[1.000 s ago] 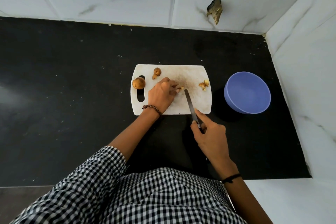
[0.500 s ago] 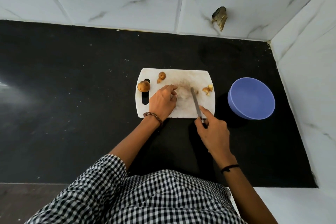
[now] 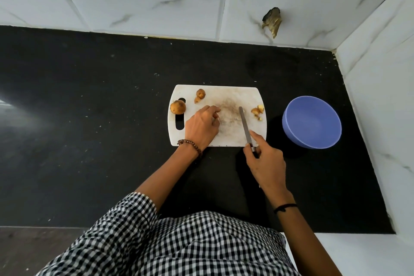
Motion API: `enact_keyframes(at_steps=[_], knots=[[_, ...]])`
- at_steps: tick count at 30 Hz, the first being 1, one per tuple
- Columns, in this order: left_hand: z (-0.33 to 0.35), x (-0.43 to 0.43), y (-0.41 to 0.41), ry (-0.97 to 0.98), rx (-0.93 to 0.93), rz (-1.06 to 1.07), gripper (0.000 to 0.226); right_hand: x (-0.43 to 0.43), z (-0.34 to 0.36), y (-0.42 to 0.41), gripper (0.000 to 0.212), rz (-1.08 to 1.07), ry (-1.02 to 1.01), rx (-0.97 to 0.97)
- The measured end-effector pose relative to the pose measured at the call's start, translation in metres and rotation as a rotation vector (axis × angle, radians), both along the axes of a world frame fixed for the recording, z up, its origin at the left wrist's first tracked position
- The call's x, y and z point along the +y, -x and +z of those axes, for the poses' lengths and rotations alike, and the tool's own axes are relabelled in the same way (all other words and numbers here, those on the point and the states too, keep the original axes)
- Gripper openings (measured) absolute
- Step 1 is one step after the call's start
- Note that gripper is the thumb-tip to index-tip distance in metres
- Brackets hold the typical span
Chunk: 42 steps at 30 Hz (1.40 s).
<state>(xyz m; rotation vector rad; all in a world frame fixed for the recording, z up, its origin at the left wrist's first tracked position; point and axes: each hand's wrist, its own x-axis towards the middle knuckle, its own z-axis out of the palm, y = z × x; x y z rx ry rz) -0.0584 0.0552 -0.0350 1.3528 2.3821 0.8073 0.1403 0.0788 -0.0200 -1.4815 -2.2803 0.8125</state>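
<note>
- small brown potato: left of the left hand's knuckles, on the cutting board beside its handle slot. Parked out of the blade's way, likely next in line.
- potato bits: just beyond the left hand's fingertips, near the board's far edge, touched by neither hand.
- left hand: rests on the board's near-left part, fingers curled down toward the stained middle. Cannot tell whether a small piece sits under the fingertips. Probably steadying the board, or a piece, for the cut.
- knife: right of the left hand's fingers, with a clear gap between. Blade is over the board, tip pointing away. Cannot tell if the edge touches the board.
- right hand: wrapped round the knife handle just off the board's near edge, index finger stretched along the blade's back, I judge for downward control.
- cut pieces: just right of the knife tip, at the board's right edge. Seem set aside on the bowl side for easy transfer.
- blue bowl: right of the knife hand, off the board, on the black counter. Likely waiting for the pieces.
</note>
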Motion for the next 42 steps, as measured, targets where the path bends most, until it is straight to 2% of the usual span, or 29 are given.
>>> enact_keyframes(at_steps=[4, 9, 13, 18, 23, 25, 28, 31, 35, 42], knots=[[0.001, -0.001, 0.004, 0.007, 0.056, 0.042, 0.024, 0.005, 0.003, 0.013, 0.042, 0.021, -0.006, 0.003], [0.014, 0.002, 0.019, -0.007, 0.027, 0.172, 0.028, 0.016, 0.009, 0.043, 0.031, 0.064, 0.015, -0.022], [0.019, 0.01, 0.035, 0.109, 0.051, 0.203, 0.027, 0.025, 0.01, 0.063, 0.022, 0.09, 0.033, 0.006], [0.02, 0.018, 0.046, 0.262, 0.138, 0.142, 0.019, 0.028, 0.007, 0.069, 0.018, 0.084, 0.042, 0.051], [0.022, 0.017, 0.042, 0.266, 0.272, 0.048, 0.019, 0.023, 0.002, 0.057, 0.019, 0.054, 0.085, 0.093], [0.018, 0.016, 0.037, 0.204, 0.308, -0.07, 0.02, 0.022, -0.001, 0.049, 0.022, 0.022, 0.115, 0.12], [0.014, 0.013, 0.023, 0.061, 0.225, -0.251, 0.02, 0.018, -0.005, 0.039, 0.021, -0.026, 0.138, 0.147], [0.008, 0.015, 0.013, -0.081, 0.153, -0.343, 0.019, 0.015, -0.004, 0.034, 0.018, -0.058, 0.157, 0.164], [-0.01, 0.017, 0.011, -0.155, 0.053, -0.331, 0.017, 0.012, -0.003, 0.031, 0.017, -0.077, 0.18, 0.178], [-0.011, 0.01, 0.013, -0.196, -0.143, -0.26, 0.027, 0.008, -0.005, 0.028, 0.012, -0.079, 0.193, 0.188]])
